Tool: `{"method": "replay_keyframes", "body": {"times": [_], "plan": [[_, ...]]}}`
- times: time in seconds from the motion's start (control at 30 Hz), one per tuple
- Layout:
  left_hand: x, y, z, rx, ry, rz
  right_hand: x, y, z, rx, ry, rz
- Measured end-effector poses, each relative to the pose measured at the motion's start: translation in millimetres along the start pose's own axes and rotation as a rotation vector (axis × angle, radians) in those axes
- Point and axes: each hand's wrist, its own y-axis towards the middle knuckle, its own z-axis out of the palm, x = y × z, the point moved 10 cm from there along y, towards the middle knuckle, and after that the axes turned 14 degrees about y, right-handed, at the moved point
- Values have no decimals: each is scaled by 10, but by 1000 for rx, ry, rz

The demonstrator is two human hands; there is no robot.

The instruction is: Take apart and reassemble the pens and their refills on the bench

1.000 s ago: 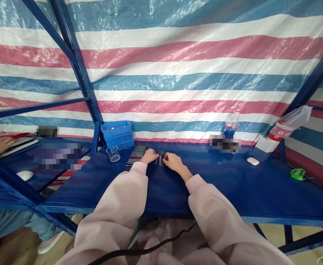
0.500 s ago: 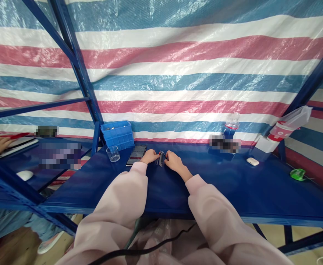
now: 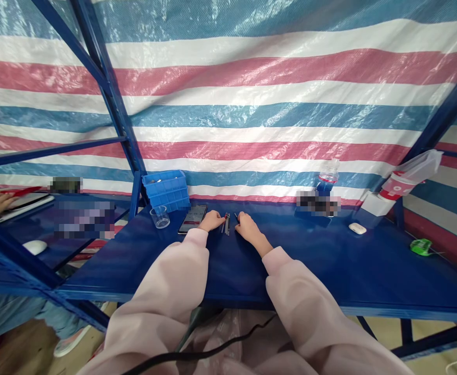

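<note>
Head view: fingertips of the right hand (image 3: 247, 227) pinch a slim dark stick (image 3: 236, 215), now farther right, apart from the row of slim sticks (image 3: 227, 225) it was beside a second ago. The left hand (image 3: 212, 221) stays at the row's left edge; whether it grips one, I cannot tell. Leftward, the smartphone (image 3: 191, 220), clear cup (image 3: 160, 218) and blue plastic bin (image 3: 166, 190) remain unmoved.

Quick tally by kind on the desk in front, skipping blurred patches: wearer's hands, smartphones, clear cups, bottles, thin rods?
Hands: 2, left hand and right hand
Smartphone: 1
Clear cup: 1
Bottle: 1
Total: 5
Thin rods: too bunched to count, left out
</note>
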Motion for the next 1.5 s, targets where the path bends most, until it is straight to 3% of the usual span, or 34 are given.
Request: {"method": "replay_keyframes", "body": {"times": [0.37,0.53,0.73,0.87,1.0,1.1,1.23,1.37,1.5], "plan": [[91,67,17,-61,-125,-28,-17,24,-38,-80,114,-65],[172,132,89,-49,-415,-78,51,43,-77,-148,240,-176],[88,122,111,21,-716,-32,165,6,-124,-181,299,-247],[11,100,57,-13,-748,23,235,-30,-129,-164,288,-251],[63,133,18,-76,-751,18,261,-55,-147,-161,262,-245],[242,156,-96,-205,-654,-52,249,-56,-148,-150,241,-226],[498,71,-312,-372,-238,-251,226,-43,-145,-151,220,-203],[421,5,-391,-370,168,-268,214,-27,-143,-166,201,-201],[329,14,-337,-318,314,-224,194,-10,-146,-181,186,-191]]}}
